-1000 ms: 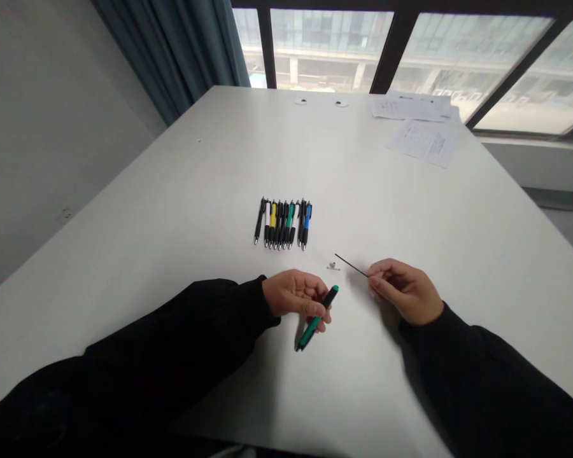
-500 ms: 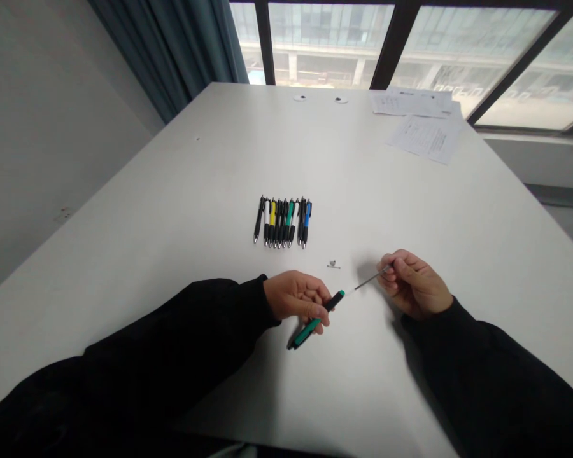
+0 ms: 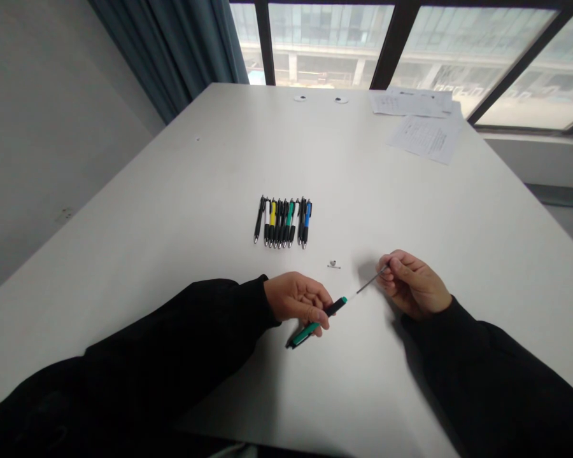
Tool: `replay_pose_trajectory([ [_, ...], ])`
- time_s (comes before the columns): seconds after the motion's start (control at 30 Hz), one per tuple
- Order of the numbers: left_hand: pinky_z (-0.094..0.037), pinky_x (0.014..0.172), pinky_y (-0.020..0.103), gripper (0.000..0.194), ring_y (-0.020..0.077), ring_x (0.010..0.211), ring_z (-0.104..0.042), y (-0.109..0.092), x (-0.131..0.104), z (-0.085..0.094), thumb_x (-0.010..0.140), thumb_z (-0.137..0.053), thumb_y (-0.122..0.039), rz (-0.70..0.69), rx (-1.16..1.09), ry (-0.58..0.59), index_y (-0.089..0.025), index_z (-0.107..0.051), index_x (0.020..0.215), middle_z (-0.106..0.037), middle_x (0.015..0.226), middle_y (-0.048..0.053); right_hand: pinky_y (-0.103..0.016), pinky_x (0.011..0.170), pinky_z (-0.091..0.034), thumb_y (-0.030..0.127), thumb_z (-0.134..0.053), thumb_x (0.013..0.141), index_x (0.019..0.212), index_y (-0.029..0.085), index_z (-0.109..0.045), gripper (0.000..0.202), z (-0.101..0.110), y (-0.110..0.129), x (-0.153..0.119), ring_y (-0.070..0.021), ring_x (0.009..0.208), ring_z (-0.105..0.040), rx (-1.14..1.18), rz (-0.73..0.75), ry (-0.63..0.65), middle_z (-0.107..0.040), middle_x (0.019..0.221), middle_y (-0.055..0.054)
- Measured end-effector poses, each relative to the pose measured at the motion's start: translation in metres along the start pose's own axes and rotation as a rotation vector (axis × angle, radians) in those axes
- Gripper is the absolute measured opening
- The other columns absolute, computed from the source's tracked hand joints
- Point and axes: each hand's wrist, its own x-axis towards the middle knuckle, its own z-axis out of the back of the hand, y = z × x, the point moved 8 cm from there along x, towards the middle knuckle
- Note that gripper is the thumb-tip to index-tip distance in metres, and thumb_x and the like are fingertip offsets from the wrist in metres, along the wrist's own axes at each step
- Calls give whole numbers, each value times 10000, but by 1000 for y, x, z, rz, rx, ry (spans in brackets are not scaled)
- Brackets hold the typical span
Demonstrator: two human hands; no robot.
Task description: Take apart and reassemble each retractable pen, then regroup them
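Observation:
My left hand [image 3: 302, 300] is closed around a green and black pen barrel [image 3: 307, 333], tilted so that its open end points up and to the right. Between the fingertips of my right hand [image 3: 413, 283] is a thin pen refill [image 3: 370, 280]. Its lower end points at the barrel's open end, and the two look slightly apart. Small metallic pen parts [image 3: 333, 264] lie on the table just beyond my hands.
A row of several pens [image 3: 281, 222], in black, white, yellow, green and blue, lies ahead on the white table [image 3: 172, 210]. Paper sheets [image 3: 423, 130] are at the far right. Two small white oval pieces [image 3: 341, 100] sit near the far edge.
The open end of the pen barrel has shifted slightly right and down. The refill's tip has moved a little too; both hands keep their hold.

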Motion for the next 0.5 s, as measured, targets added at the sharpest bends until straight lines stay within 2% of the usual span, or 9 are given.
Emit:
replay_pose_trajectory([
  [0.33, -571, 546, 222, 358, 170, 620, -707, -1, 0, 0, 644, -841, -293, 9, 28, -15, -83, -681, 885, -718, 734, 79, -245, 424, -393, 418, -797, 691, 749, 197, -637, 278, -2, -2, 0, -108, 498, -483, -30, 33, 22, -545, 591, 7],
  [0.5, -545, 512, 210, 360, 159, 589, -695, -2, 3, 0, 631, -847, -302, 6, 6, -55, -87, -671, 859, -711, 709, 64, -263, 467, -391, 357, -793, 707, 751, 181, -702, 203, -22, -2, -5, -116, 520, -506, -172, 84, 159, -604, 641, -13],
])
